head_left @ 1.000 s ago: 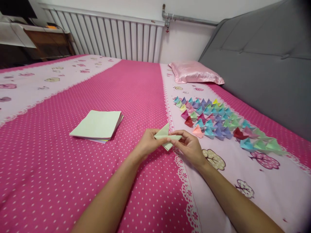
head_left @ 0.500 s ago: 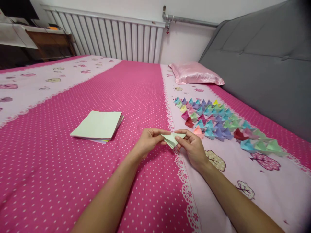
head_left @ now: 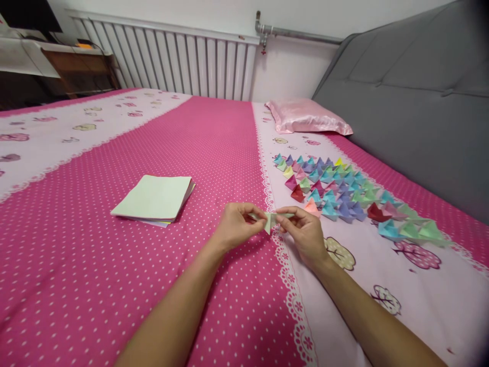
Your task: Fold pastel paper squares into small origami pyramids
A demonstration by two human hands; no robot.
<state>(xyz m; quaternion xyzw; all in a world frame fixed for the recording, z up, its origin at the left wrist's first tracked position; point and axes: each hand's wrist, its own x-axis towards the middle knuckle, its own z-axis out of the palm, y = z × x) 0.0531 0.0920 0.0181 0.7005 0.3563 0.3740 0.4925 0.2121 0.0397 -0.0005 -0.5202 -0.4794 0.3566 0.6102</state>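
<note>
Between my two hands is a small folded piece of pale green paper (head_left: pixel 269 222), its lower tip pointing down. The thumb and fingers of my left hand (head_left: pixel 240 224) pinch its left side. My right hand (head_left: pixel 302 230) pinches the right side the same way. My fingers cover much of the paper's outer parts. To the right lie several rows of small folded paper boats (head_left: pixel 330 210) in blue, purple, green, pink and red. A stack of square paper sheets (head_left: pixel 155 197), pale green on top, lies to the left.
The bed cover (head_left: pixel 214 153) is pink with white dots and pale printed strips. A pink satin pillow (head_left: pixel 309 116) rests near the grey padded headboard (head_left: pixel 412 97). Behind the bed are a white radiator (head_left: pixel 171 58) and a desk (head_left: pixel 76 63) with a monitor (head_left: pixel 30 15).
My left thumb has come further over the folded paper, which now shows a narrower middle part with a single tip hanging down. Both hands stay in nearly the same place.
</note>
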